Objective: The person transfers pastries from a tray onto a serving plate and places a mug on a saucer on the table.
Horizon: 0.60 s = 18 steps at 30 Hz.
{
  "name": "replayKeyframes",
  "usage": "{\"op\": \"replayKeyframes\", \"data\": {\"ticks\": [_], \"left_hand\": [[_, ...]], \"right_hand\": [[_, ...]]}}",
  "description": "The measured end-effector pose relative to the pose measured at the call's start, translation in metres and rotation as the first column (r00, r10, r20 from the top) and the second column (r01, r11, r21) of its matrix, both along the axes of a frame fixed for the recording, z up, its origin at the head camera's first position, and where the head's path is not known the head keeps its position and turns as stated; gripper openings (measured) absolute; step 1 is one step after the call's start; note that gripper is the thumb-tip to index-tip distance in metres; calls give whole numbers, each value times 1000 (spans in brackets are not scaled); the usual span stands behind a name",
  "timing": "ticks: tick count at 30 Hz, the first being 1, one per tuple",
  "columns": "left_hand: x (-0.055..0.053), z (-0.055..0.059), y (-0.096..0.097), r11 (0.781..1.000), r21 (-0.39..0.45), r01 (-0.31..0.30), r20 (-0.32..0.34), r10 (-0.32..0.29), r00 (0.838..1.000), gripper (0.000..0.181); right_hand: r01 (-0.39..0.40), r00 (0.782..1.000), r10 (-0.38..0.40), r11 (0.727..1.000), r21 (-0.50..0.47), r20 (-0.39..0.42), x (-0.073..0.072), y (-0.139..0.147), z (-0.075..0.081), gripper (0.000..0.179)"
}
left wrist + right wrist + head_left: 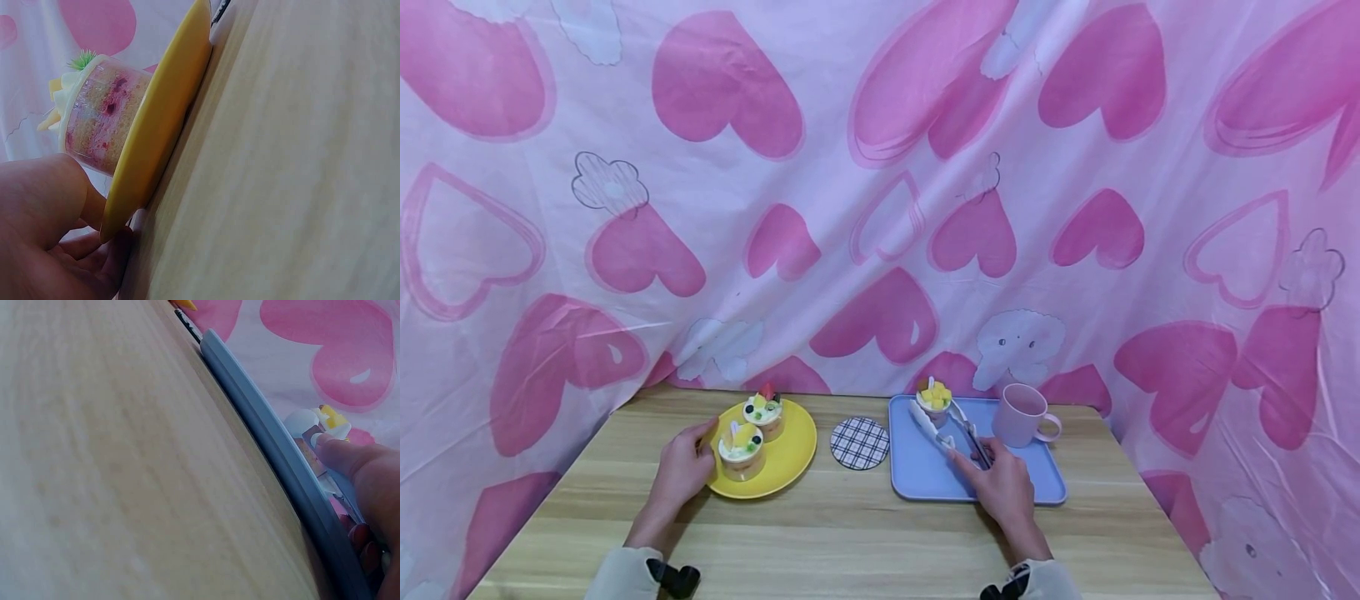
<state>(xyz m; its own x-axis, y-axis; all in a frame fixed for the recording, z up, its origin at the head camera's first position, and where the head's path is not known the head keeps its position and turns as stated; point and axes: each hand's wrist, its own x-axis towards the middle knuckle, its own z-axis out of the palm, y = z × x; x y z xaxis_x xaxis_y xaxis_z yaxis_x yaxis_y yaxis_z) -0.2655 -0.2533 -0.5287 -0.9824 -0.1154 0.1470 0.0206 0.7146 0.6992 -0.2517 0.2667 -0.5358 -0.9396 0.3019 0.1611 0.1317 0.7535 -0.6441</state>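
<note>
My left hand [682, 468] holds the left rim of a yellow plate [799, 435], thumb above and fingers below in the left wrist view. On that plate stand two dessert cups: a nearer one [741, 463] with yellow fruit and blueberries, and a farther one [765, 414] topped with a strawberry. My right hand [1002, 485] grips a pair of tongs [934, 431] over a blue tray [917, 483]. The tongs' spread tips lie on either side of a mango-topped dessert cup [934, 395] at the tray's back left. Whether they touch it I cannot tell.
A pink mug [1020, 419] stands on the tray's right side, close to the right hand. Between plate and tray lies a round checked coaster [859, 443]. A pink heart-print cloth [880, 250] hangs behind and beside the wooden table [835, 550].
</note>
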Motion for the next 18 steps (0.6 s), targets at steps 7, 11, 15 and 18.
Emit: {"op": "replayKeyframes", "data": {"ticks": [7, 11, 15, 18], "left_hand": [[1, 1, 1, 1000, -5, 13, -29, -13, 999, 58], [0, 2, 1, 1000, -6, 17, -22, -17, 1000, 58], [1, 1, 1, 1000, -9, 14, -33, -14, 999, 57], [1, 0, 1, 1000, -12, 12, -44, -12, 999, 57]], "right_hand": [[3, 1000, -2, 999, 44, -24, 0, -1, -2, 82], [4, 1000, -3, 999, 54, -22, 0, -1, -4, 83], [-1, 1000, 2, 998, 55, -19, 0, -1, -5, 87], [-9, 1000, 10, 999, 47, -18, 1, 0, -5, 92]]}}
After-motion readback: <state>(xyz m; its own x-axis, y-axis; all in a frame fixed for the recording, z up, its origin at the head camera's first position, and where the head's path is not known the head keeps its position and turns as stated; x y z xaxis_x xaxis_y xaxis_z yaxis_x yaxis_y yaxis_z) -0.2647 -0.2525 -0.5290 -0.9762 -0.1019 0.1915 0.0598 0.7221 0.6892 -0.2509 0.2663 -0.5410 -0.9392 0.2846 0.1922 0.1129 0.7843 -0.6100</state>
